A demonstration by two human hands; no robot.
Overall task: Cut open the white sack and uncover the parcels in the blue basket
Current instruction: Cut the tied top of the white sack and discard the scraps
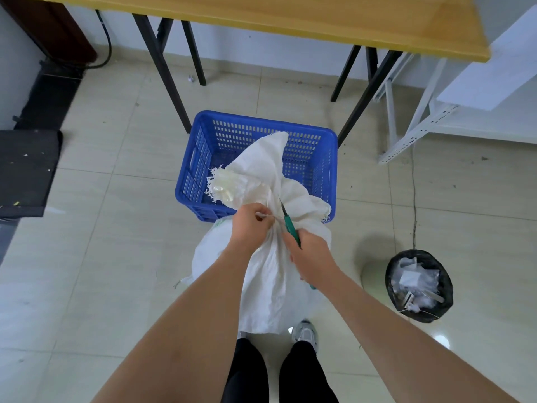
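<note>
A white woven sack (267,274) stands on the floor in front of my legs, its neck bunched and tied. The frayed top of the sack flops forward over the near rim of the blue basket (308,141). My left hand (251,225) pinches the tie at the sack's neck. My right hand (309,254) grips a green-handled cutter (289,223), whose thin blade points up at the bunched neck right beside my left fingers. No parcels show; the sack hides most of the basket's inside.
A wooden table (290,21) on black legs stands behind the basket. A black bin (418,286) full of white scraps sits on the tiles to my right. White metal shelving (421,123) is at far right, a dark mat (26,173) at left.
</note>
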